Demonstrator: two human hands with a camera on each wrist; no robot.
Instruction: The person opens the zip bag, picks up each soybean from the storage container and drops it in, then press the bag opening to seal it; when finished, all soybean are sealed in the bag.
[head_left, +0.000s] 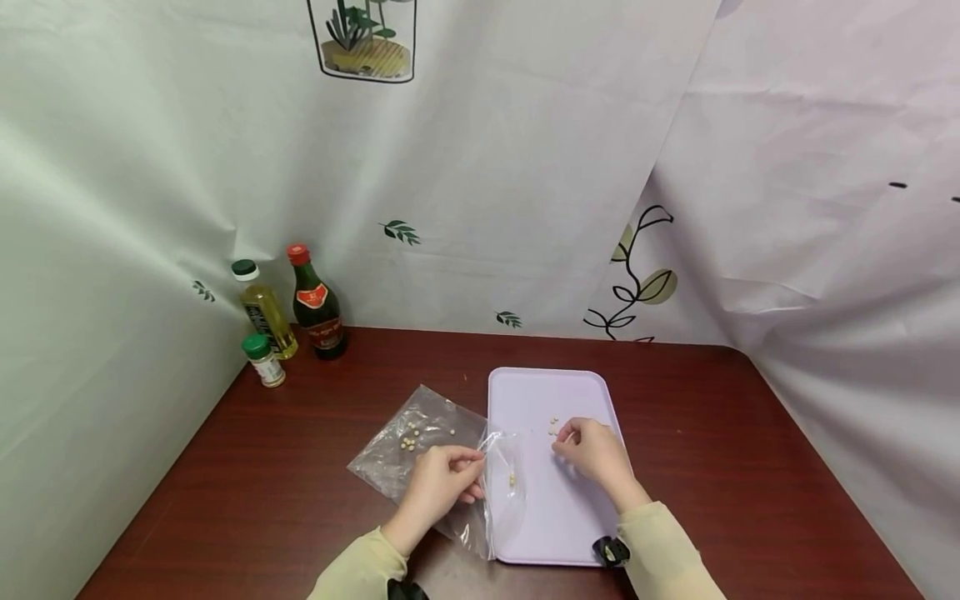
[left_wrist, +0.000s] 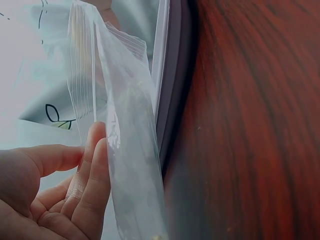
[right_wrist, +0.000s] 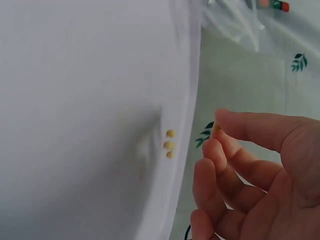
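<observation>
A clear zip-top plastic bag (head_left: 468,425) lies partly on the table, its mouth lapping over the left edge of a pale lilac tray (head_left: 551,521). Several small yellow soybeans (head_left: 408,442) are inside it, and another bean (head_left: 512,481) shows near its mouth. My left hand (head_left: 441,482) pinches the bag's opening between thumb and fingers; the left wrist view shows the ridged zip strip (left_wrist: 86,65) standing apart there. Over the tray, my right hand (head_left: 597,454) pinches one soybean (right_wrist: 216,128) between thumb and forefinger. A few loose soybeans (right_wrist: 170,144) lie on the tray beside it.
At the table's back left stand a dark bottle with a red cap (head_left: 318,308), an oil bottle (head_left: 266,312) and a green-lidded jar (head_left: 264,362). A pale printed cloth (head_left: 480,183) hangs behind the reddish-brown table (head_left: 247,483).
</observation>
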